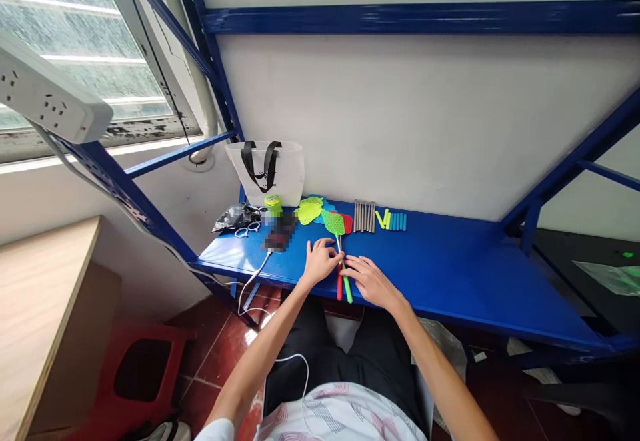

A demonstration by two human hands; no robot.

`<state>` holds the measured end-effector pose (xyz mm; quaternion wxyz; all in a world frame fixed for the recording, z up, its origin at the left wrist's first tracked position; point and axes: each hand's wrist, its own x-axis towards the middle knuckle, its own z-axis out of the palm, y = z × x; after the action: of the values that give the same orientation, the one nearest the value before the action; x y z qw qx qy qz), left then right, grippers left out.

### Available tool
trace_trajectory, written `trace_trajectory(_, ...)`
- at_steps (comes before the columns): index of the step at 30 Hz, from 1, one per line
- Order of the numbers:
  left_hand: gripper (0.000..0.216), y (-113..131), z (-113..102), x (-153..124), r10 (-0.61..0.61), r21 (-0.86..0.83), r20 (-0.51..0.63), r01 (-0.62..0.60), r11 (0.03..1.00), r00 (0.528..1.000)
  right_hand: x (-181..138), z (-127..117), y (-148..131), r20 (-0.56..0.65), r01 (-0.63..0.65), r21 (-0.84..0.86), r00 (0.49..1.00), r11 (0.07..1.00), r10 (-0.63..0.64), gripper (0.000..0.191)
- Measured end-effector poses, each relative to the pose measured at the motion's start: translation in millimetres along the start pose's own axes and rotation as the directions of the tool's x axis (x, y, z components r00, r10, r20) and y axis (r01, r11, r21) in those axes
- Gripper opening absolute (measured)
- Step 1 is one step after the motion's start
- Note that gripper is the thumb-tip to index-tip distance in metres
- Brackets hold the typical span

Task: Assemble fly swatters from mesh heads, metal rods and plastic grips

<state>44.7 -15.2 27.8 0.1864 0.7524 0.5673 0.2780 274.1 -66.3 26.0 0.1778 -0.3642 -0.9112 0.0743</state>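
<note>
Here, the green swatter (333, 223) and the red swatter (348, 223) lie left of the middle of the blue worktop (450, 267), heads toward the rear edge, handles reaching the front edge; the left hand (321, 262) pinches the swatter shafts between thumb and fingers; the right hand (369, 278) extends its fingers to the handles, and whether they grip cannot be told; grey rods (365, 216) line the rear edge, with yellow sticks (387, 219) and blue sticks (399, 221) just to their right.
</note>
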Motion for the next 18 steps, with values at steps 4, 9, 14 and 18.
trace_trajectory(4,0.039,-0.2,-1.2,-0.5,-0.011,-0.009,0.013,0.011,1.0,1.0,0.1,1.6,-2.0,-0.012,0.009,0.007,1.0,1.0,-0.009,0.064)
trace_trajectory(9,0.036,-4.2,-4.7,3.9,-0.043,-0.027,0.049,0.044,0.999,0.998,0.7,-2.8,-4.1,-0.019,0.007,0.041,1.0,0.999,-0.006,0.054)
trace_trajectory(14,0.034,-11.7,-15.4,9.1,-0.019,-0.133,0.102,0.033,0.991,0.995,1.7,-6.0,-7.2,-0.046,0.017,0.093,0.999,0.996,-0.012,0.048)
trace_trajectory(18,0.04,-8.5,-24.7,8.4,0.024,-0.325,0.123,0.017,0.946,0.992,3.8,-8.1,-8.4,-0.079,0.03,0.11,0.997,0.993,-0.021,0.049)
